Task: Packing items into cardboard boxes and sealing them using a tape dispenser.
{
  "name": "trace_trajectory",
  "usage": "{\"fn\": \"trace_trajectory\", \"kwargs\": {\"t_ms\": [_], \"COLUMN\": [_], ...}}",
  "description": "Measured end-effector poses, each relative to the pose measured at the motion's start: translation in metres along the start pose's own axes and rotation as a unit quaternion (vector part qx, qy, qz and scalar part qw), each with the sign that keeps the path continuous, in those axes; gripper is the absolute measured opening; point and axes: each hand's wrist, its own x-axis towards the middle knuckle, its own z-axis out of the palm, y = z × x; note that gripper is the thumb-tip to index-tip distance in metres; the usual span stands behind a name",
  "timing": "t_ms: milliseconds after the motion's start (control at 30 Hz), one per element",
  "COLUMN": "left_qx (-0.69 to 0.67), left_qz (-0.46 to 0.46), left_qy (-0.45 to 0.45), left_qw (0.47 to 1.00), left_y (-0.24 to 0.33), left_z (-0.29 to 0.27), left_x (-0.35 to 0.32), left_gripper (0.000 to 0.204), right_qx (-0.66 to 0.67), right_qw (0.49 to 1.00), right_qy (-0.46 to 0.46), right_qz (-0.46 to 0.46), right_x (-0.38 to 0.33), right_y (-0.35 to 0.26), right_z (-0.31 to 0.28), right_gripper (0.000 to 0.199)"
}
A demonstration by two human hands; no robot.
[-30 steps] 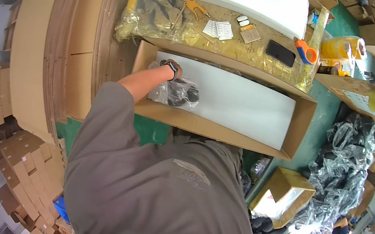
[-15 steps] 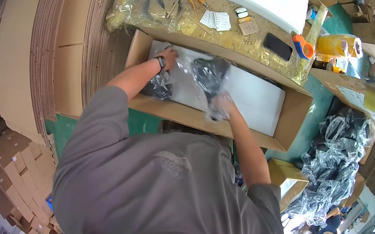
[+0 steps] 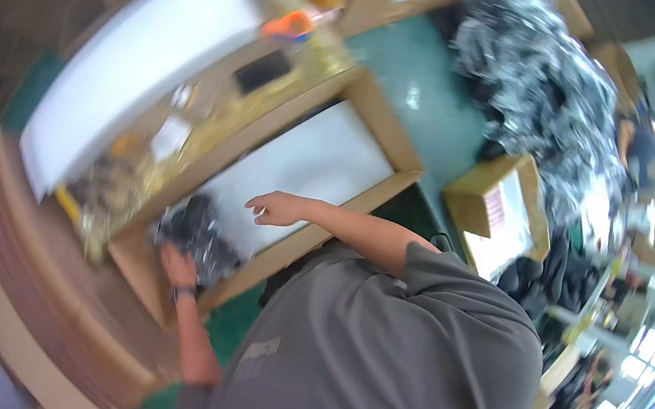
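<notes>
Shirt print: blurred, unreadable. Right grip: emptied since half a second ago, fingers loosely parted, forefinger pointing left, above white sheet. Left grip: fingers spread against bagged dark items, inside carton's left end. Desk beyond: white cards, writing illegible.

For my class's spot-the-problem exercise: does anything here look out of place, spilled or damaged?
Nothing stands out: the dark, clear-wrapped bundle lies at one end of the open carton, by the left hand, and nothing looks spilled. Blur could hide finer damage.
</notes>
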Motion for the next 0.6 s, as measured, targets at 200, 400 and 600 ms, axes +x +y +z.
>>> {"fn": "trace_trajectory", "kwargs": {"t_ms": [200,400,600], "left_qx": [-0.156,-0.182,-0.21], "left_qz": [0.036,0.252,0.373], "left_qy": [0.146,0.039,-0.037], "left_qw": [0.976,0.95,0.903], "left_y": [0.255,0.505,0.683], "left_z": [-0.105,-0.11,-0.094], "left_x": [-0.055,-0.039,-0.035], "left_gripper": [0.07,0.066,0.061], "right_qx": [-0.013,0.045,0.332], "right_qw": [0.592,0.505,0.502], "right_qy": [0.795,0.804,0.703], "right_qz": [0.132,0.311,0.379], "right_x": [-0.282,-0.41,-0.347], "right_y": [0.137,0.349,0.371], "right_z": [-0.329,-0.493,-0.549], "right_gripper": [0.03,0.115,0.147]}}
